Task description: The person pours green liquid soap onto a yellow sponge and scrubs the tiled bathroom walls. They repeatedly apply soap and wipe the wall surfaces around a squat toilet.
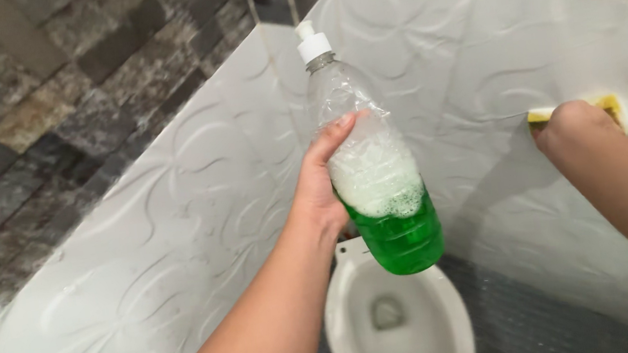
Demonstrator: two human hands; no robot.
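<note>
Left hand (321,187) fingers wrap closed around a clear plastic bottle (372,163) with white push cap, upright, holding green liquid under white foam, above the white toilet bowl (426,329). Right hand (572,127) presses a yellow sponge (612,105) against the white embossed wall tile (474,56); its fingers are hidden behind the wrist, sponge mostly covered.
</note>
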